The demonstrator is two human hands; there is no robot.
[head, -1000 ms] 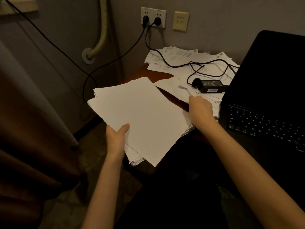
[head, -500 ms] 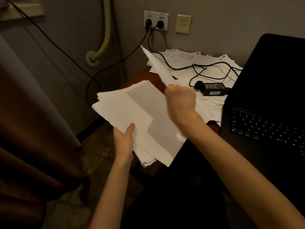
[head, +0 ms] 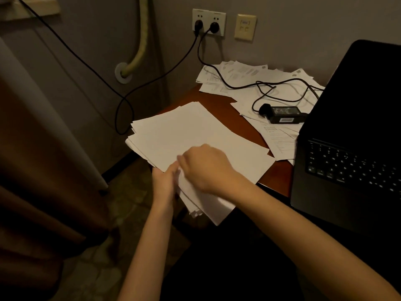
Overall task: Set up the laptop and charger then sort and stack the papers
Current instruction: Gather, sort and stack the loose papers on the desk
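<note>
At your 3 o'clock the open black laptop [head: 355, 135] stands on the reddish-brown wooden table [head: 275, 181], its dark screen tilted back and its keyboard facing you. A brown curtain [head: 39, 170] hangs along your 9 o'clock side.

At 12 o'clock, close in front of you, you hold a stack of blank white papers [head: 191, 135]; its far part lies over the table's left corner and its near part juts past the edge toward you. Farther off, between 12 and 2 o'clock, loose printed papers [head: 238, 77] are spread against the wall and run down beside the laptop.

Your right hand [head: 206, 168] lies on top of the stack at its near left edge, fingers bent down onto the top sheet; whether they pinch it or only press on it, you cannot tell. Your left hand [head: 165, 181] grips the same edge from the side, with the fingers going under the stack, just touching the right hand.

The black charger brick [head: 284, 114] sits on the loose papers at 1 o'clock, just beside the laptop. Its cable [head: 219, 72] runs over the papers up to the wall socket [head: 208, 22] at 12 o'clock, where two plugs are in.
</note>
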